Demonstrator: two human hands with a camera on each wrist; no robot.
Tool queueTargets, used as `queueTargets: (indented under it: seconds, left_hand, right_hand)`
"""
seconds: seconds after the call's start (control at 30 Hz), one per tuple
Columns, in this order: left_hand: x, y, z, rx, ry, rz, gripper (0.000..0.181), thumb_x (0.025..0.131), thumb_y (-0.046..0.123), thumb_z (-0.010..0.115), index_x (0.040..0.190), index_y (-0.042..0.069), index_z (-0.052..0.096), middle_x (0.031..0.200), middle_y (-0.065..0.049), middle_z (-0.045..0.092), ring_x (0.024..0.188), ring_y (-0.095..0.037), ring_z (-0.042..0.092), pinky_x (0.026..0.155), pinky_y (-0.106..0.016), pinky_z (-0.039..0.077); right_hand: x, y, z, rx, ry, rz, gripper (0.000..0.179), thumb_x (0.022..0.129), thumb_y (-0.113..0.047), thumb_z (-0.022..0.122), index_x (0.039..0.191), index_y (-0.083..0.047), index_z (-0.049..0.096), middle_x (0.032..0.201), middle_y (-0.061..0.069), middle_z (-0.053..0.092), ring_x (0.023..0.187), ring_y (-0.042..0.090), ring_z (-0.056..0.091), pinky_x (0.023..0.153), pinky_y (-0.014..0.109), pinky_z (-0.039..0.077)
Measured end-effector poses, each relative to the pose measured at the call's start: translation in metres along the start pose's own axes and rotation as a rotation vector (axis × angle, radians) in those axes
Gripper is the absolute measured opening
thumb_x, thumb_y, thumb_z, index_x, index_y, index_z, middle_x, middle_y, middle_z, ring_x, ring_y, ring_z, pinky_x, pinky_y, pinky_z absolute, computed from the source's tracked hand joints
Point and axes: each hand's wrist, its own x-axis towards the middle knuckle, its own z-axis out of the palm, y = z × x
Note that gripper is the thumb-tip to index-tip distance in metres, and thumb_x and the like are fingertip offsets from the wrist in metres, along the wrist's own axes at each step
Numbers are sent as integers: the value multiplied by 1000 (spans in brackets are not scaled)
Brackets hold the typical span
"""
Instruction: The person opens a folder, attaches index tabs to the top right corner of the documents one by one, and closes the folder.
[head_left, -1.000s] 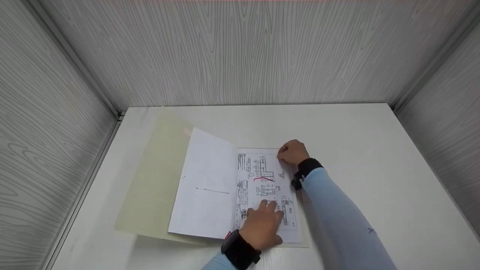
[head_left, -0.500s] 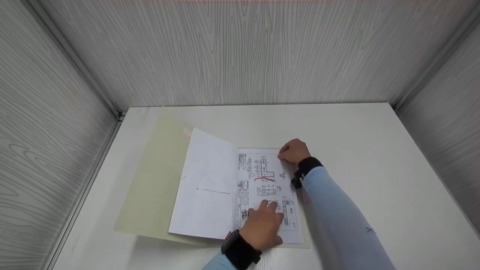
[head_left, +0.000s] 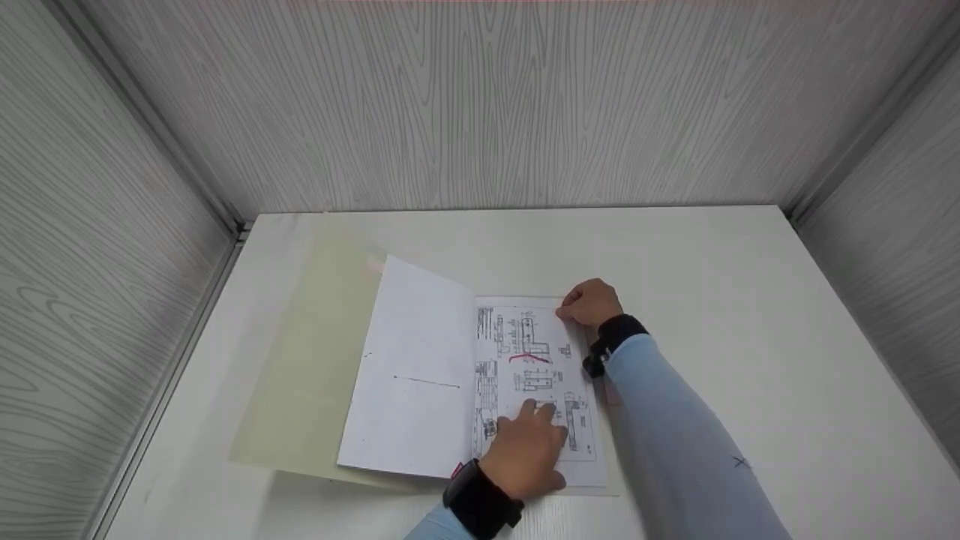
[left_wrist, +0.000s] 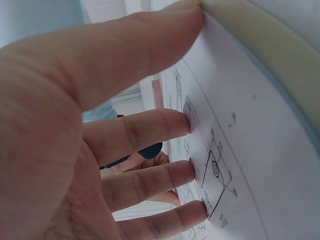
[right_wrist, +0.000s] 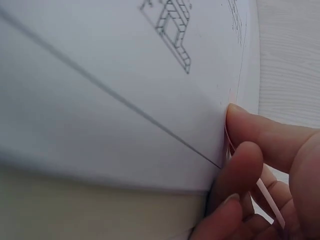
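A booklet with a pale green cover point(head_left: 292, 375) is spread open on the table. Its left leaf point(head_left: 412, 375) is raised and carries one drawn line. Technical drawings fill the right page point(head_left: 536, 367), with a red mark across one. My left hand point(head_left: 525, 450) rests on the lower part of that page, fingers spread and fingertips against the paper. At the page's upper right edge, my right hand point(head_left: 590, 304) pinches a thin pink paper strip point(right_wrist: 270, 200) between thumb and curled forefinger, the thumb tip right at the paper. The other fingers are curled beneath.
Another pink slip point(head_left: 612, 393) shows by the page's right edge, partly behind the right forearm. A faint pinkish patch point(head_left: 375, 263) is on the cover. Wood-grain panels point(head_left: 480, 105) enclose the white table point(head_left: 712, 262) at the back and both sides.
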Motion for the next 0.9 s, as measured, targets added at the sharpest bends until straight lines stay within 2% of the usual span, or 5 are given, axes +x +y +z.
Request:
queueTargets:
  seconds: [0.43, 0.53, 0.8, 0.9]
  left_hand:
    - [1, -1, 1, -23, 4, 6, 42, 64, 40, 84, 96, 16, 73, 114, -4, 57, 101, -23, 49, 63, -47, 51]
    - [0, 0, -1, -20, 8, 8, 42, 64, 40, 84, 96, 15, 74, 113, -4, 58, 101, -23, 49, 61, -47, 51]
    - [0, 0, -2, -31, 7, 2, 41, 63, 40, 85, 95, 16, 74, 110, -3, 58, 99, -22, 49, 60, -45, 50]
    - [0, -1, -1, -26, 12, 2, 42, 64, 40, 85, 96, 15, 74, 109, -3, 58, 98, -22, 49, 59, -46, 50]
  right_hand:
    - [1, -3, -3, -12, -29, 11, 18, 80, -23, 77, 89, -8, 73, 90, 9, 65, 76, 24, 58, 61, 30, 46]
    - [1, -1, -4, -1, -33, -10, 18, 79, -23, 77, 88, -8, 73, 90, 9, 66, 76, 24, 58, 62, 31, 46]
    - [2, -1, 1, -1, -1, 13, 21, 76, -30, 73, 75, -8, 71, 72, 5, 63, 62, 22, 55, 51, 31, 43]
    - [0, -3, 0, -36, 1, -18, 22, 76, -30, 73, 76, -8, 71, 70, 5, 64, 61, 21, 56, 50, 30, 44]
